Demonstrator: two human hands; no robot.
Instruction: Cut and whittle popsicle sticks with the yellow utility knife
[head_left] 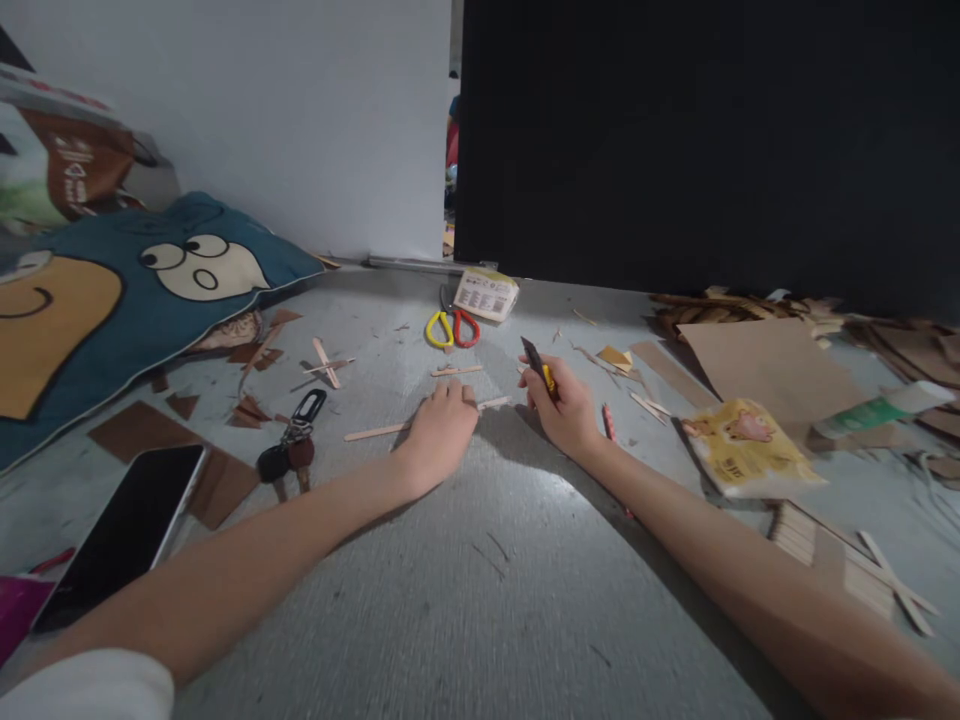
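Note:
My left hand (441, 432) lies over a wooden craft stick (373, 432) and presses it to the table, its fingers together. The stick sticks out on both sides of the hand; its middle is hidden. To the right, my right hand (564, 412) is closed around a black and yellow utility knife (535, 362), which points up and to the left, apart from the stick. A short piece of craft stick (457, 370) lies just beyond my left hand. Farther back are scissors (452, 328) with yellow and red handles. A red pencil (608, 422) lies partly beneath my right forearm.
At the left are a phone (124, 535), keys (289, 458), crossed sticks (327, 364) and a blue cushion (161, 280). On the right lie a yellow packet (750, 450), a green and white tube (881, 408), cardboard (750, 365) and a stack of sticks (829, 560). A black panel (705, 140) stands behind.

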